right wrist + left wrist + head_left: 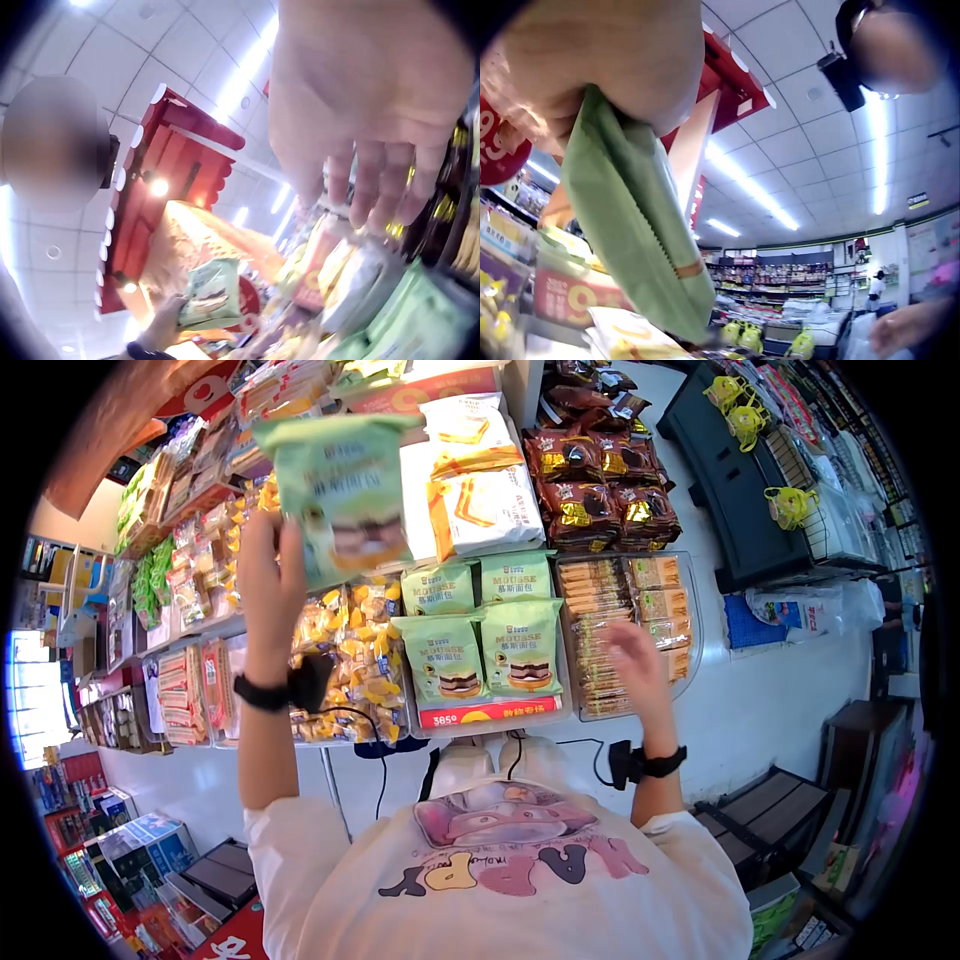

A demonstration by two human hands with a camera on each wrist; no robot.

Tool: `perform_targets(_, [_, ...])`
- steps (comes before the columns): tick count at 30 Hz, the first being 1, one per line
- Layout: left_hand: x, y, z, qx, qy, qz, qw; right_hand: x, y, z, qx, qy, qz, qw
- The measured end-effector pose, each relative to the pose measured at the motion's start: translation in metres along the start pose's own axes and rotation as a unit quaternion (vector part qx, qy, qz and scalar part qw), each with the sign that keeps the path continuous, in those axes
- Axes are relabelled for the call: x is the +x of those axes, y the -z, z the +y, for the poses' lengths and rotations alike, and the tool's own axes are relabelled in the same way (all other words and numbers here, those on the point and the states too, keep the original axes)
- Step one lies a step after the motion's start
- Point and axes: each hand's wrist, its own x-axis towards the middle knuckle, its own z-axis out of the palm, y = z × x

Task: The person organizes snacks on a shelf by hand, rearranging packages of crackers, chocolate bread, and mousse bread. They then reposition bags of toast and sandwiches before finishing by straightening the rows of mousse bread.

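Note:
My left hand (270, 575) pinches a green mousse bread packet (345, 500) by its left edge, raised above the display in the head view. In the left wrist view the packet (634, 217) hangs from the fingers, seen edge-on. Several matching green packets (440, 658) stand in a clear bin at the centre, behind a red label. My right hand (642, 672) is over the bin of long wrapped snacks (598, 630), its fingers loosely extended and holding nothing. In the right wrist view that hand (367, 112) shows its palm side, with green packets (412, 322) below.
White-and-orange packets (480, 510) lie behind the green ones, with dark brown packets (600, 470) to their right. Small yellow-wrapped snacks (355, 660) fill the bin on the left. A dark cabinet (740, 490) stands at the right, and black cables hang near both wrists.

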Motion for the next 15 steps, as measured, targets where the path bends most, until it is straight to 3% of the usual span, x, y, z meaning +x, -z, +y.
perform_targets(2, [-0.056,-0.005,0.016,-0.04,0.01,0.001,0.999,0.012,-0.035,-0.019,0.079,-0.026,-0.108,0.991])
perform_targets(3, [-0.084,-0.013,0.025,-0.03,-0.028,-0.005,0.999,0.013,-0.05,-0.023,0.1,-0.038,-0.149,0.983])
perform_targets(4, [-0.112,-0.022,0.032,-0.021,-0.067,-0.013,0.997,0.011,-0.064,-0.02,0.124,-0.054,-0.175,0.975])
perform_targets(6, [-0.169,-0.052,0.033,-0.087,-0.06,-0.045,0.993,0.011,-0.085,-0.004,0.171,-0.082,-0.222,0.956])
perform_targets(9, [-0.237,-0.093,0.04,-0.164,-0.01,-0.093,0.982,0.004,-0.093,0.035,-0.065,-0.031,-0.209,0.975])
perform_targets(12, [-0.265,-0.115,0.042,-0.145,0.073,-0.157,0.974,-0.002,-0.087,0.044,-0.126,-0.08,-0.184,0.972])
perform_targets(15, [-0.269,-0.123,0.044,-0.153,0.128,-0.193,0.961,-0.01,-0.089,0.08,-0.204,-0.064,-0.154,0.965])
